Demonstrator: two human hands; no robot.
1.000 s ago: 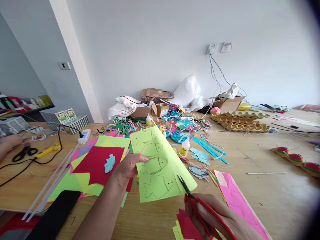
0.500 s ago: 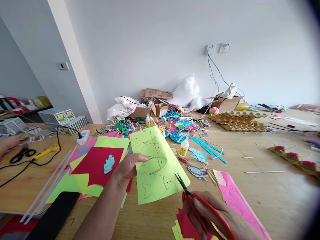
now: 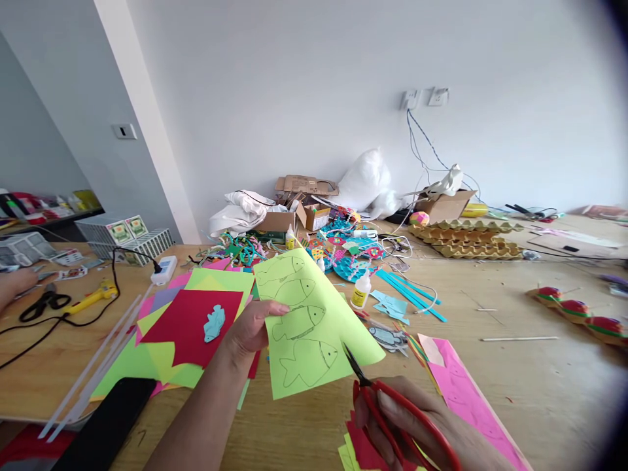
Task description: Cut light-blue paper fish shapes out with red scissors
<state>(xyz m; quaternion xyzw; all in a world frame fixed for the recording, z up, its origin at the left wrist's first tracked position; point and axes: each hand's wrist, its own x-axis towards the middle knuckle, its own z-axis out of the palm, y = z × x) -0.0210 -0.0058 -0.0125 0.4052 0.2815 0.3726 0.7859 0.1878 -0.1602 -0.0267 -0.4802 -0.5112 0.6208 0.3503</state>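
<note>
My left hand pinches the left edge of a lime-green paper sheet, thumb on top. Several fish outlines are drawn on the sheet in a column, and its right side curls over. Red-handled scissors are in my right hand, their dark blades at the lower right part of the sheet, beside the lowest fish. The blades look nearly closed. Under my right hand lie red and yellow paper pieces. A blue paper fish rests on red paper to the left of my left hand.
A black phone lies at the front left, near black scissors and a yellow glue gun. Another person's hand is at the left edge. Behind the sheet stands a glue bottle; pink paper lies right.
The scissors have shifted slightly left along the sheet. The curled right side of the green paper has swung outward to the right. My left hand keeps its hold.
</note>
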